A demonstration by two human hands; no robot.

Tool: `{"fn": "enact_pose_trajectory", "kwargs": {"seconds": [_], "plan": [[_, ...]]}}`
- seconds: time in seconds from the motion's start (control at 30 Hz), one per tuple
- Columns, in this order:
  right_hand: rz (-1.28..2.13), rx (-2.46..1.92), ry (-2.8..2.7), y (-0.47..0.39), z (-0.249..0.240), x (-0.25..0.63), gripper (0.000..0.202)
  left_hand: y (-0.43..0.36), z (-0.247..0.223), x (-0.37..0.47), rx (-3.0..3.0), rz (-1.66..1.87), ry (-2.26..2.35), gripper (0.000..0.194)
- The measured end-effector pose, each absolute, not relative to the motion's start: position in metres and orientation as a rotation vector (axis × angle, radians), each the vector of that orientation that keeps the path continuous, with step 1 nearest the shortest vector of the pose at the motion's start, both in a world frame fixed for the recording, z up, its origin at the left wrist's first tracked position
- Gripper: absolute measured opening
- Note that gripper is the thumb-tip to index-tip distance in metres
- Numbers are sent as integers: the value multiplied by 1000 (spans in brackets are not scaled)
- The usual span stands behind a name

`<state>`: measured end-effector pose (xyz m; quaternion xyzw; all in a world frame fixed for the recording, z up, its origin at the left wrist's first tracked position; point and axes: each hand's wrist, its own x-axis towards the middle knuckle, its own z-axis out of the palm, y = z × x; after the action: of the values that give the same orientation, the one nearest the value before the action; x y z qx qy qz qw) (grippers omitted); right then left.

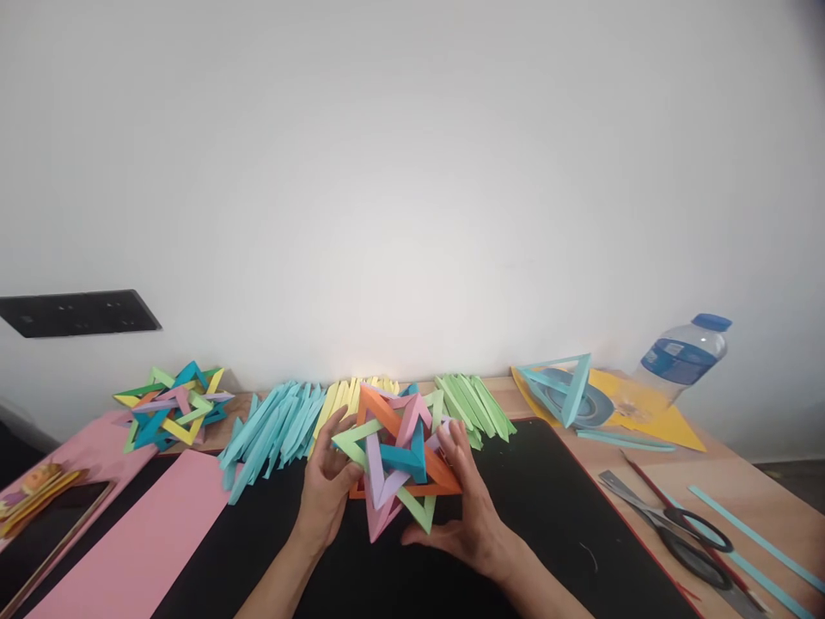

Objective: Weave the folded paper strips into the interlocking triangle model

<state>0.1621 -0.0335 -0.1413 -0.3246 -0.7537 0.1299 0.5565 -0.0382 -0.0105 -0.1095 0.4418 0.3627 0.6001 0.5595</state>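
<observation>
A multicoloured folded-paper star (403,460), made of interlocked orange, pink, green, lilac and blue frames, is held above the black mat (528,524). My left hand (327,490) grips its left side, with the thumb at a light green point. On the other side, the fingers of my right hand (470,507) press against the orange and lilac edges, and the thumb reaches under a lower green point. Behind the star lie bundles of folded strips: blue (280,430), yellow (341,397) and green (477,406). Parts of the yellow bundle are hidden by the star.
At the back left sits a second paper star (174,406), near pink sheets (138,542) and a dark phone-like slab (58,524). On the right are a blue paper triangle frame (573,391), a tape roll (593,408), a water bottle (687,357), scissors (676,524) and a pencil (644,477).
</observation>
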Motion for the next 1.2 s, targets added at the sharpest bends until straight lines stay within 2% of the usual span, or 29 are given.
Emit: {"fn": "enact_pose_trajectory", "kwargs": {"seconds": [0.07, 0.13, 0.3, 0.4, 0.57, 0.9, 1.0, 1.2], "plan": [[374, -824, -1661, -32, -144, 159, 132, -12, -110, -39, 1041, 1467, 837, 73], [496, -817, -1546, -29, -145, 157, 137, -13, -112, -41, 1021, 1504, 834, 68], [1272, -640, -1284, -24, -136, 155, 105, -18, -115, -44, 984, 1436, 820, 65], [1470, -600, -1179, -24, -128, 155, 93, -18, -112, -41, 994, 1374, 803, 65], [1255, -632, -1141, -25, -122, 157, 69, -13, -104, -37, 997, 1406, 859, 63], [415, -731, -1559, -28, -134, 162, 59, -8, -108, -47, 842, 1307, 795, 51], [380, -806, -1558, -26, -136, 163, 59, -6, -109, -48, 823, 1279, 786, 52], [572, -932, -1473, -24, -144, 165, 55, -7, -104, -44, 839, 1314, 734, 47]]}}
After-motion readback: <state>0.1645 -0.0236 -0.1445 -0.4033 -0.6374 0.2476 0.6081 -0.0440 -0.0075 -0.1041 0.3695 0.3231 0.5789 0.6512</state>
